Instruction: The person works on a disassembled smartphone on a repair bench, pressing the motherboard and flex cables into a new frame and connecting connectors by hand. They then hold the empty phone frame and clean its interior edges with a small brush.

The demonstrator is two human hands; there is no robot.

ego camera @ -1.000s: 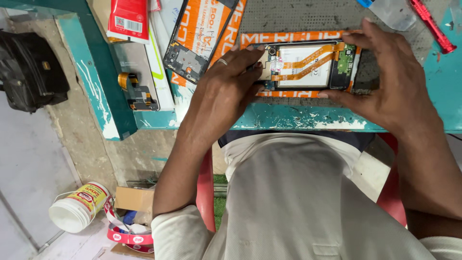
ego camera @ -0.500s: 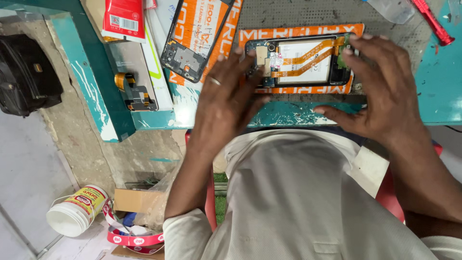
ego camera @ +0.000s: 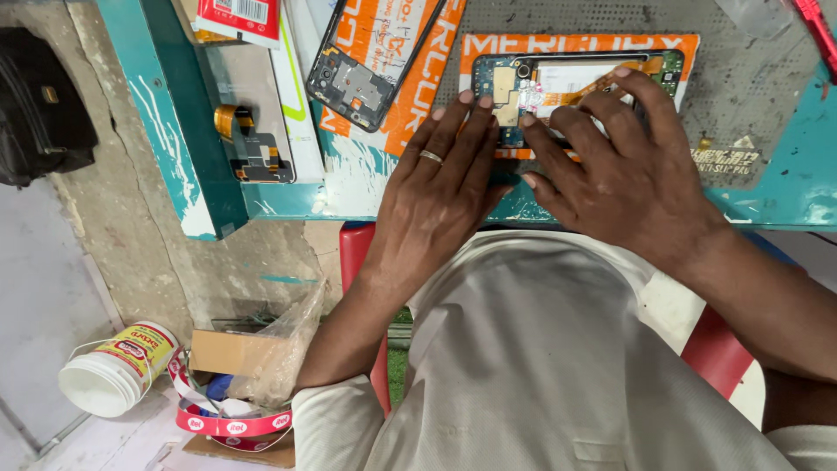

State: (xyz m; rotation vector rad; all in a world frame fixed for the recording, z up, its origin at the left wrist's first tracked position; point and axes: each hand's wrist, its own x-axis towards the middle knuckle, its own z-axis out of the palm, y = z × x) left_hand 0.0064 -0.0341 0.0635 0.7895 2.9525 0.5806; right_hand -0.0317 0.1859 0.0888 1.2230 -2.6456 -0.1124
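Both hands [ego camera: 532, 166] flat over opened phone [ego camera: 571, 87]

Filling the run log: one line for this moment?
left hand: on opened phone | right hand: on phone | spare frame: apart, on bench

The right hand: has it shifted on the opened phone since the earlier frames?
Yes. The right hand slid from the opened phone's right end toward its middle, fingers now spread across it, judged against the orange mat.
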